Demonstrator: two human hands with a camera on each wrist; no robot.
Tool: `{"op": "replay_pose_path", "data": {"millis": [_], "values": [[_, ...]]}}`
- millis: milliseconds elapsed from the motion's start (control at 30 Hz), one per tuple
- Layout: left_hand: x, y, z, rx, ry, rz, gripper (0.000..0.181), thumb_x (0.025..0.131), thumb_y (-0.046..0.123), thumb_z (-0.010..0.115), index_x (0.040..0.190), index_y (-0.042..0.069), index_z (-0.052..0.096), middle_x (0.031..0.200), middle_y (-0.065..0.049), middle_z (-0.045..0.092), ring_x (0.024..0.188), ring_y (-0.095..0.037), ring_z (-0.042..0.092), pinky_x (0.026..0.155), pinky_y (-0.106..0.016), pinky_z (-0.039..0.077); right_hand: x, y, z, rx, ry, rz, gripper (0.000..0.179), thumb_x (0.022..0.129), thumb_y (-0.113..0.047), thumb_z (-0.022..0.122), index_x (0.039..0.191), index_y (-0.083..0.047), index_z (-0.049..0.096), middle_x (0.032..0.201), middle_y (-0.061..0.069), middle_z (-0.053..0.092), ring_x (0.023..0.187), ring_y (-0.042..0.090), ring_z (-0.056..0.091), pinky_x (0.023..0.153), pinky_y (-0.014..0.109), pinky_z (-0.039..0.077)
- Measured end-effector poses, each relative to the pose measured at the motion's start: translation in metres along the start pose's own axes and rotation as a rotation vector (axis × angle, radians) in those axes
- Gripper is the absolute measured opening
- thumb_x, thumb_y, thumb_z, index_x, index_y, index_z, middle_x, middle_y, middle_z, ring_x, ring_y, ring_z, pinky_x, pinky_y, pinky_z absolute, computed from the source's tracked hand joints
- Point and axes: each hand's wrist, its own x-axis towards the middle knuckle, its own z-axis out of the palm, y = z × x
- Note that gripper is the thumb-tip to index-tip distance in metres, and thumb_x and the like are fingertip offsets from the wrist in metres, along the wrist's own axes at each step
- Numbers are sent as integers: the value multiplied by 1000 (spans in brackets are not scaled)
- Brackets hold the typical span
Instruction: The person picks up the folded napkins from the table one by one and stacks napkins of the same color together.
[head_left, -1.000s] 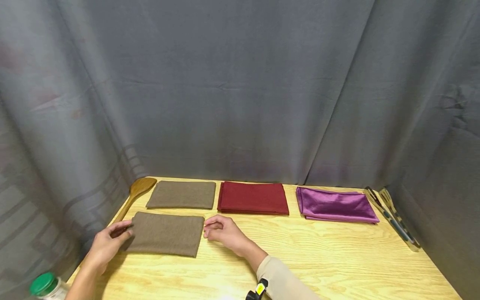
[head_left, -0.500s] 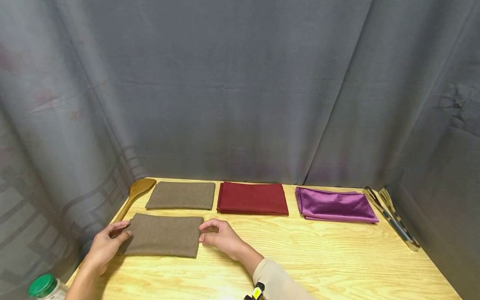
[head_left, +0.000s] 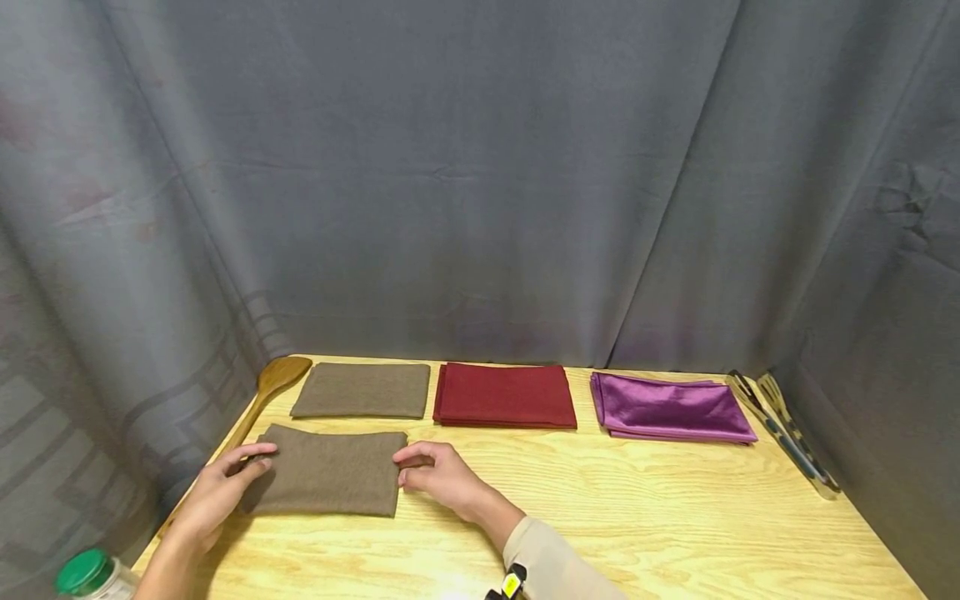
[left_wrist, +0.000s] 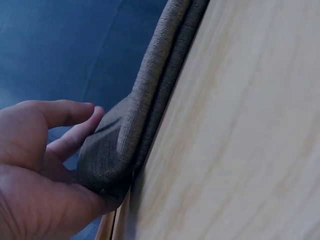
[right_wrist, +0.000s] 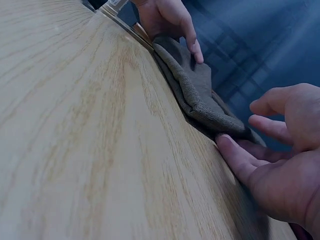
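Note:
A folded brown cloth (head_left: pixel 330 475) lies at the left front of the table, its long top edge dipping in the middle and its two ends slightly raised. At its left end, my left hand (head_left: pixel 213 496) holds the edge, fingertips over the top; in the left wrist view the cloth's end (left_wrist: pixel 105 155) bends up between thumb and fingers. My right hand (head_left: pixel 442 479) grips the right end near the upper corner. In the right wrist view its lower fingers tuck at the underside of the fold (right_wrist: pixel 215 117), with two fingers raised above.
Behind lie a second brown folded cloth (head_left: pixel 363 390), a dark red one (head_left: pixel 506 397) and a shiny purple one (head_left: pixel 675 408). A wooden spatula (head_left: pixel 279 375) runs along the left edge. Metal utensils (head_left: pixel 787 433) lie at the right edge. A green-lidded jar (head_left: pixel 86 571) stands front left.
My right fingertips have moved slightly left onto the cloth's end. My left fingers have slid inward over its left edge, and the cloth's ends have risen a little.

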Motion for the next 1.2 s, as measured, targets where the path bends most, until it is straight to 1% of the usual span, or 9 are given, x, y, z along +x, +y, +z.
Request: {"op": "replay_pose_path", "data": {"millis": [167,233,300,367,467,733,833,1067,1200], "values": [[-1,-1,2,-77,-25,34,55,104,43,60,145,7,56,122,29,52,112,13,39,112,-49,34,2,0,0,-24,-32,14,34,95,1,64,128,2,68,120,15,68,91,12,65,87,32,61],[-1,-2,3,-82,-42,44,53,105,41,58,145,6,56,121,32,52,113,14,38,112,-44,35,3,0,-1,-16,-41,16,34,96,1,64,129,2,68,118,13,67,91,13,65,86,33,62],[-1,-2,4,-75,-64,55,51,107,38,55,146,5,55,122,33,52,113,17,38,106,-30,38,3,1,-1,-15,-49,26,34,96,1,63,129,1,68,110,9,66,87,13,64,83,33,63],[-1,-3,5,-67,-80,70,48,108,35,52,145,4,55,123,33,52,113,20,40,95,-19,38,3,1,-1,-20,-60,36,34,96,0,63,129,0,69,99,4,64,82,13,63,78,32,63],[-1,-2,6,-67,-106,76,44,110,28,49,146,3,55,128,29,51,113,19,41,91,-15,38,2,2,0,-36,-63,45,31,96,-1,63,126,-1,71,87,-1,60,77,11,61,71,28,62],[0,-1,10,-66,-61,89,38,107,17,53,142,1,55,126,5,55,104,-4,53,85,-22,46,1,5,2,-47,12,15,24,98,2,60,117,-1,75,84,0,60,72,11,56,64,23,58],[0,-2,10,-84,-50,91,38,106,16,56,141,1,57,122,13,57,102,-5,55,84,-23,48,1,6,2,-60,26,5,24,97,3,60,115,-2,76,82,0,59,71,11,56,64,23,58],[-1,-2,8,-33,-63,77,35,105,16,57,135,2,63,132,16,58,110,15,46,87,-18,45,1,8,1,-69,32,0,24,97,4,60,114,-1,76,82,-1,58,72,11,55,65,23,59],[-2,-2,8,-47,-37,113,32,103,12,60,131,-2,63,112,18,61,101,7,50,83,-19,45,0,8,0,-63,33,-3,23,97,3,61,115,-1,75,83,-1,59,72,11,56,66,26,60]]}}
